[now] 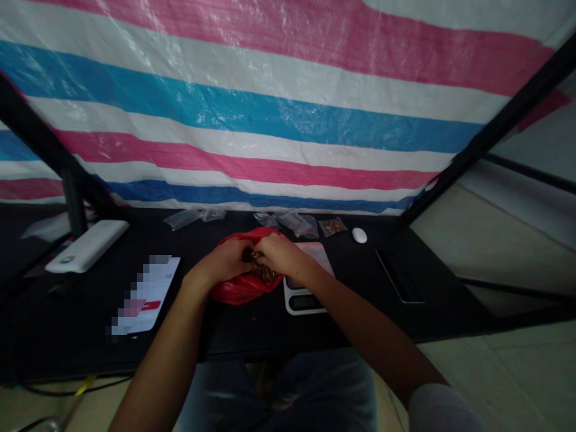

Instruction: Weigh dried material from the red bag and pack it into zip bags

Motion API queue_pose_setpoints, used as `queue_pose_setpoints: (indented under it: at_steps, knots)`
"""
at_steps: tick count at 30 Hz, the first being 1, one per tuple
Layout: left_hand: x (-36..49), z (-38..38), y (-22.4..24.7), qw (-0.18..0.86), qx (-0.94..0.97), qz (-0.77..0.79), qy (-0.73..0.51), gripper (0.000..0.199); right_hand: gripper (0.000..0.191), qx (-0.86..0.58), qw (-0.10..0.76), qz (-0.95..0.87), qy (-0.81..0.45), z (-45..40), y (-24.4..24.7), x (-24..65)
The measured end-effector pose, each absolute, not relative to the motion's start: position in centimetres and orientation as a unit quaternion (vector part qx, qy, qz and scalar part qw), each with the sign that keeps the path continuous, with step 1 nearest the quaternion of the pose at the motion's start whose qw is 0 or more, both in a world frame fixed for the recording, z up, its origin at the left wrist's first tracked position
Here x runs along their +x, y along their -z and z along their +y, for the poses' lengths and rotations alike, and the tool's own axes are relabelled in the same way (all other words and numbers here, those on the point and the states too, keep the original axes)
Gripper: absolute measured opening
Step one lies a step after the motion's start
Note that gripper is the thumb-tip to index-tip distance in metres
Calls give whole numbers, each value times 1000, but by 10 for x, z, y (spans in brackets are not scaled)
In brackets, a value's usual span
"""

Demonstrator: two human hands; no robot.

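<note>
A red plastic bag (240, 293) lies open on the black table, with many small brown and yellowish pieces (264, 271) inside. From the left, my left hand (230, 259) reaches into its mouth, fingers curled at the rim against the plastic. My right hand (278, 251) comes in from the other side, its fingertips bent down among the pieces. What those fingertips grip, if anything, is hidden. Under my right wrist and touching the bag's right side is a white digital scale (292, 306), partly covered by the forearm.
Along the back lie several clear small bags (294, 223) and one filled packet (333, 226). A white oval object (359, 234) and a dark phone (399, 276) are on the right. At left are a lit phone (155, 300) and a white power bank (90, 246). Striped sheeting (270, 132) hangs behind.
</note>
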State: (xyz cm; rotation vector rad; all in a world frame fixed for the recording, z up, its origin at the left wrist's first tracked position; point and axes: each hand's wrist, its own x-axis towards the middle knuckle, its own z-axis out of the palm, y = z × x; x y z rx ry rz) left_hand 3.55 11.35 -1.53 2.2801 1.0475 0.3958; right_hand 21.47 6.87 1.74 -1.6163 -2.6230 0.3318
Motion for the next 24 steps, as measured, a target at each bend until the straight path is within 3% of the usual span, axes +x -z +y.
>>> queue_pose_setpoints:
  at_steps: [7, 14, 24]
  knots:
    - [41, 109, 17, 210, 861, 454, -93, 38, 20, -504, 11, -858, -101, 78, -29, 216]
    - [46, 99, 3, 195, 843, 489, -106, 23, 27, -519, 27, -849, -97, 79, -39, 220]
    - [43, 116, 15, 250, 847, 425, -197, 24, 23, -512, 156, -825, -184, 68, -56, 262]
